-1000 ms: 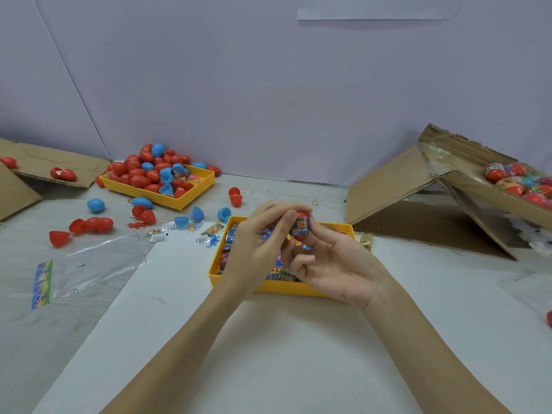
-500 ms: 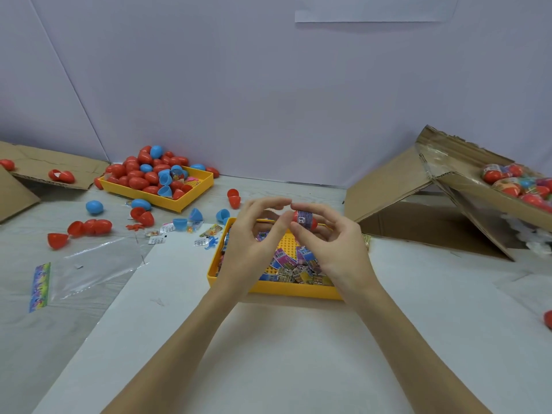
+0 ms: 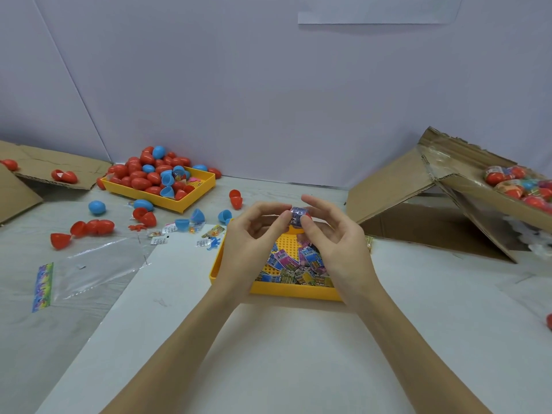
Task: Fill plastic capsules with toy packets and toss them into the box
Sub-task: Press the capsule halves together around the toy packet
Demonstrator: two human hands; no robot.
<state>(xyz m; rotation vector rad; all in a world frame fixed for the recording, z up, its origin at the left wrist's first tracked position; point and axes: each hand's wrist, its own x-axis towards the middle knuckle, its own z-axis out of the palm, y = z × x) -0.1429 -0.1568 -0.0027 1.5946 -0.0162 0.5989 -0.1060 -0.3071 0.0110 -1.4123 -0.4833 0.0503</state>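
While my hands [image 3: 298, 234] pinch a capsule [image 3: 299, 216] together, white table [image 3: 268, 354] meets grey wall; packet tray [image 3: 286, 289] beneath, capsule tray [image 3: 191, 195] far left, box [image 3: 478, 186] right.

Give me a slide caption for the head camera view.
Both hands pinch a packet-wrapped red capsule above the yellow tray.

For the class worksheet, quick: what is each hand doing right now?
Left hand: pinches the red capsule at its fingertips.
Right hand: pinches the same capsule.
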